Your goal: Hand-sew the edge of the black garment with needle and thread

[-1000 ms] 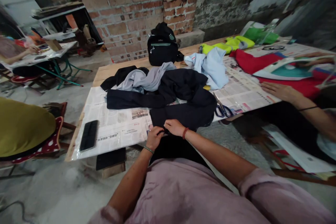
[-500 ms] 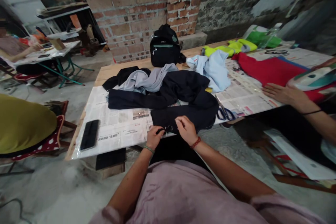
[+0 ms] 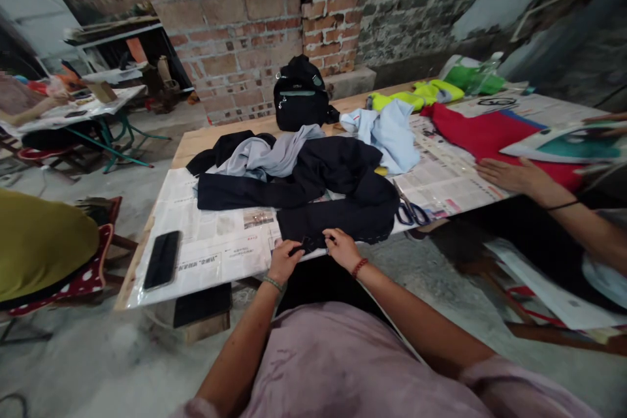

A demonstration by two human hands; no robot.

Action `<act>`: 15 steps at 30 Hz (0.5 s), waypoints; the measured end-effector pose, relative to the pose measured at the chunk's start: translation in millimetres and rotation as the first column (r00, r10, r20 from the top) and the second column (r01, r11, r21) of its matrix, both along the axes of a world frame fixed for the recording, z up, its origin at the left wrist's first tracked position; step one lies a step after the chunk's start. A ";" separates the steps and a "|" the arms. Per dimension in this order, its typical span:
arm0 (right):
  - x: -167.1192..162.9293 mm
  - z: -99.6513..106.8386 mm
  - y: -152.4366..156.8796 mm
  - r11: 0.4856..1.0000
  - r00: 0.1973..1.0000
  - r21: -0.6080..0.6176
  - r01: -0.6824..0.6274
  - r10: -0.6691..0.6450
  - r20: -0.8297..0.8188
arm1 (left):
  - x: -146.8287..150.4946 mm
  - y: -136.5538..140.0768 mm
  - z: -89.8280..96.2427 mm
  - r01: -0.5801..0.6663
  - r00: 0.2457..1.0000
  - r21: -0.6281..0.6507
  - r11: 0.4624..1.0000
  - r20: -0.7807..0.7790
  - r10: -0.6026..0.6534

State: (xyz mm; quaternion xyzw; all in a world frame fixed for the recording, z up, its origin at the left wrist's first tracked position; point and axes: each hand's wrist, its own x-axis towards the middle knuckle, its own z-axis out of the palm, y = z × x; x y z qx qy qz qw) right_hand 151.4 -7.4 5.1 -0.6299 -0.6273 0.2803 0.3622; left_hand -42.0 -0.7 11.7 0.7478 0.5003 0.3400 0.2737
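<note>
A dark navy garment (image 3: 337, 215) lies bunched on the table, one tube-like end along the front edge. My left hand (image 3: 285, 260) is closed, pinching the hem of that end between thumb and fingers. Close by on the right, my right hand (image 3: 343, 249) has its thumb and fingers pressed together at the same hem; whatever is in the pinch is too small to make out. Pale stitch marks run along the hem right of my right hand. Dark-handled scissors (image 3: 411, 212) lie just right of the garment.
Newspaper under clear plastic covers the table (image 3: 235, 255). On it are a phone (image 3: 162, 259), grey cloth (image 3: 255, 153), a light blue garment (image 3: 386, 134) and a black backpack (image 3: 300, 98). At right, a co-worker's hand (image 3: 514, 176) rests by red cloth (image 3: 470, 130) under an iron (image 3: 563, 142).
My right hand has come down from slightly above the hem to its edge. A thin bright sliver beside my left fingers no longer shows. The co-worker's iron has moved left over the red cloth.
</note>
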 end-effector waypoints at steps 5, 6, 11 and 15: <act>4.3 5.4 3.5 0.994 0.972 -0.113 0.015 -0.041 -0.233 | -0.2 -0.3 0.2 0.033 0.999 -0.007 0.999 0.042 -0.033; 4.4 7.5 -0.1 0.995 0.945 -0.099 0.022 -0.053 -0.322 | -0.4 -0.4 0.3 0.029 0.999 -0.004 1.000 0.038 -0.029; -2.8 11.9 -31.2 0.997 0.847 -0.069 0.035 -0.067 -0.527 | -0.2 -1.2 0.0 0.030 0.999 0.022 0.999 0.020 -0.030; -22.1 5.7 -42.5 0.935 0.893 -0.303 -0.185 0.031 -0.449 | 0.6 -2.3 1.0 0.059 0.997 0.023 0.998 0.056 -0.060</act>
